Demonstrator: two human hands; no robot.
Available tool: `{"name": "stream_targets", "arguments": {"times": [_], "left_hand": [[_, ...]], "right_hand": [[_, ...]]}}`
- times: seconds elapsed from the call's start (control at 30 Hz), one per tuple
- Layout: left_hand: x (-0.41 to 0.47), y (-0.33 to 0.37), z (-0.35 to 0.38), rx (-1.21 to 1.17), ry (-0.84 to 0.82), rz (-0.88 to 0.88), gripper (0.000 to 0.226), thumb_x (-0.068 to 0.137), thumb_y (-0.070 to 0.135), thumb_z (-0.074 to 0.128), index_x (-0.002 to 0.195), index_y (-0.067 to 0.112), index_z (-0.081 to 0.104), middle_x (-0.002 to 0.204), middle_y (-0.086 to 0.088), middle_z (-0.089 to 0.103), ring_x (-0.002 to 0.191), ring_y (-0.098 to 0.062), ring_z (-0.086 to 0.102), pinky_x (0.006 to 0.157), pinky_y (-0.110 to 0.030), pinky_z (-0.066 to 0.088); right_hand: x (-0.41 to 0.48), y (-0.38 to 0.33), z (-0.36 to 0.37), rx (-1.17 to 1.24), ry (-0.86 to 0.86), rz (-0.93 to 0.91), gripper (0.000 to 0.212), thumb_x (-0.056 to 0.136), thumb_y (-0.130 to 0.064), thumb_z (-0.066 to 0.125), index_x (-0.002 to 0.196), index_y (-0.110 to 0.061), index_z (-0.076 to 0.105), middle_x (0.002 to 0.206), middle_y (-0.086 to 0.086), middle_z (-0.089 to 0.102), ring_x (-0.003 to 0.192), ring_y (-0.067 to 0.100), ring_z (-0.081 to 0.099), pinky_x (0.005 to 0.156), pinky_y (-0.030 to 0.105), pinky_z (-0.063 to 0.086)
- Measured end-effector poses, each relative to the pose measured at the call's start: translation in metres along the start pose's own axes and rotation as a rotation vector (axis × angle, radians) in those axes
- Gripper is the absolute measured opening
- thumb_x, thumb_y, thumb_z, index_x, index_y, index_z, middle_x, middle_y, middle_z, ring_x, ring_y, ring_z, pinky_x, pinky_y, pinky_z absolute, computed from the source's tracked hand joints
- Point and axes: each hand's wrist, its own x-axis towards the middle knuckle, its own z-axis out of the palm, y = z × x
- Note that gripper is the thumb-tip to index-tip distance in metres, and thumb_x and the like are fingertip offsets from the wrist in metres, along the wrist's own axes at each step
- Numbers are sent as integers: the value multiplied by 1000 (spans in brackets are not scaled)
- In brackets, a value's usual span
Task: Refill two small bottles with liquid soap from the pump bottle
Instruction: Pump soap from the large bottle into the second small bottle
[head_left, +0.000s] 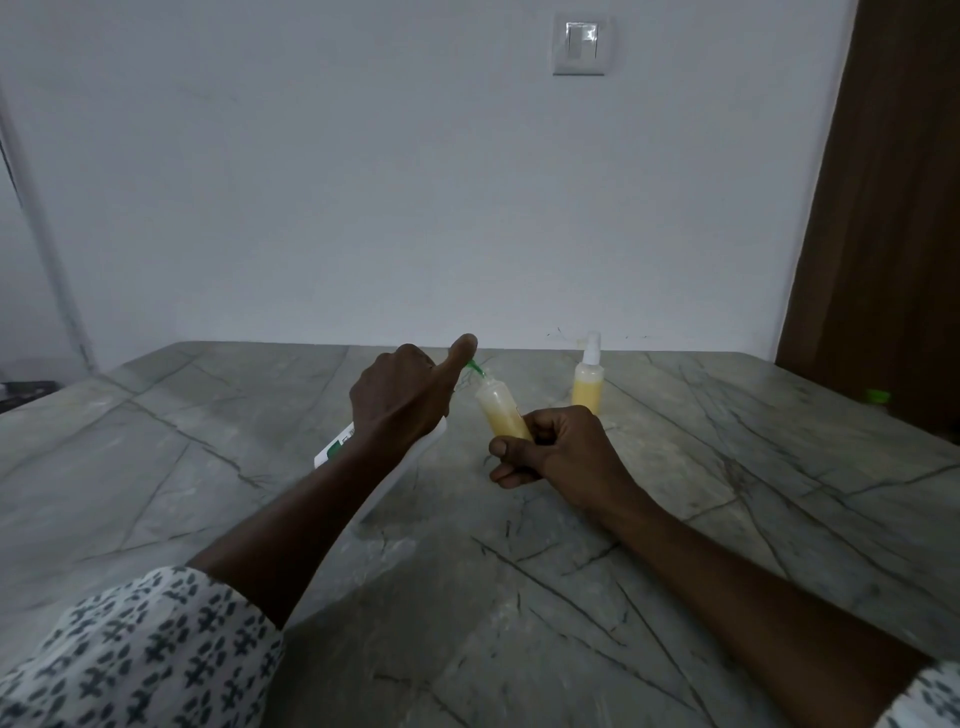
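Observation:
My left hand grips the white pump bottle, which leans to the right, and its thumb rests on the green pump head. The green spout meets the open mouth of a small clear bottle partly filled with yellow soap. My right hand holds that small bottle by its lower part, tilted to the left toward the spout. A second small bottle, with yellow soap inside and a white spray top, stands upright on the grey marble table behind my right hand.
A small green cap lies near the table's far right edge, beside a brown door. A white wall with a light switch rises behind the table. Dark objects sit past the left edge.

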Motion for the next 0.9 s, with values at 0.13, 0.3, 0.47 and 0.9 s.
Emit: {"name": "stream_targets", "arguments": {"times": [0.13,0.3,0.47,0.9], "left_hand": [[0,1,-3,-29,-18,1,74,79,69,28,44,14,65,54,1,66,63,-21,62,77,-38,51],[-1,2,-5,18,44,16,57,76,49,31,57,10,68,66,-7,68,71,-28,62,75,-41,53],[0,0,-3,40,38,25,55,75,47,31,61,9,69,68,-6,68,71,-28,61,75,-41,52],[-1,0,0,2,7,-4,84,75,77,24,46,11,67,57,-2,68,64,-23,64,77,-39,52]], "right_hand": [[0,1,0,-7,1,1,24,81,-13,77,99,3,71,80,17,76,73,31,75,76,45,62],[-1,1,2,-10,-8,-2,26,80,-13,78,100,3,71,80,17,76,73,32,75,75,46,62],[-1,2,2,-4,-10,4,29,80,-12,78,101,6,70,79,17,76,72,32,75,75,47,62],[-1,0,3,90,-35,48,29,79,-10,78,100,7,69,82,21,75,77,35,75,76,43,62]]}}
